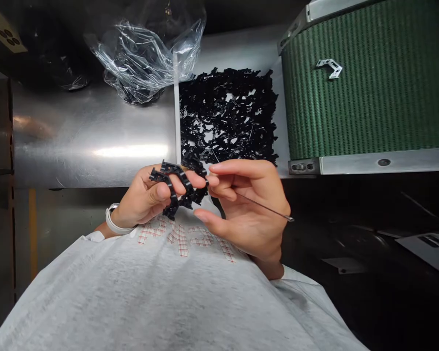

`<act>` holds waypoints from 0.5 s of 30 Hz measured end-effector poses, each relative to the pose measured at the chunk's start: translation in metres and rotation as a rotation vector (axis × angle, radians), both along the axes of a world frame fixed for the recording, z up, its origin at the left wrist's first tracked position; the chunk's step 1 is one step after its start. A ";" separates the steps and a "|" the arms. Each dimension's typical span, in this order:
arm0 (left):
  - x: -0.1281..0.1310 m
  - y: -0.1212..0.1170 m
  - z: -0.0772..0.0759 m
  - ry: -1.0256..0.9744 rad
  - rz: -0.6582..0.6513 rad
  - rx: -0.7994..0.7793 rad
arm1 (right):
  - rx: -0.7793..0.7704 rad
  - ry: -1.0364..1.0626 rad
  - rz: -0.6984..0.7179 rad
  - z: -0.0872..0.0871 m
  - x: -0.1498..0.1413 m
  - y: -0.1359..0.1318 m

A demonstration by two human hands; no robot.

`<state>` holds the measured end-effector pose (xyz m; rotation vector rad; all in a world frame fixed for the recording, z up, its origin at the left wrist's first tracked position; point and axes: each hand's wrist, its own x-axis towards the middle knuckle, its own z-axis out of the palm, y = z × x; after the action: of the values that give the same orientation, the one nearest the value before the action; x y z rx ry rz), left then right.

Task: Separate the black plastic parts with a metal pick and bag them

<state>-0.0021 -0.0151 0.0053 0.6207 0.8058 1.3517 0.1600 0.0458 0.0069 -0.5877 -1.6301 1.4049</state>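
Observation:
Several curved black plastic parts (185,183) hang side by side on the fingers of my left hand (149,195), which is closed around them. My right hand (252,200) holds a thin metal rod (265,207) between its fingers. One end of the rod sticks out past the palm; its other end points up over the pile. The right thumb is spread away from the forefinger, and the fingertips are close beside the black parts. Just beyond both hands lies a dense pile of similar black parts (234,114).
A crumpled clear plastic bag (142,63) sits on the steel table (95,131) at the back left. To the right is a green ribbed conveyor belt (369,107) with a metal side rail (351,165). One pale angular part (331,67) rests on the belt.

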 end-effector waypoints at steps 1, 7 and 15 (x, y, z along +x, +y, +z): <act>0.000 -0.001 -0.001 -0.008 -0.002 0.035 | -0.008 0.003 0.010 0.000 -0.001 0.000; 0.000 -0.005 -0.006 -0.011 -0.020 0.081 | 0.020 0.019 0.071 0.004 -0.003 0.002; -0.004 -0.008 -0.011 0.115 -0.058 -0.055 | 0.052 -0.027 0.016 0.002 0.002 0.000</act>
<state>-0.0057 -0.0233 -0.0052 0.6782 0.9084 1.2455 0.1620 0.0456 0.0087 -0.5666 -1.6906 1.3673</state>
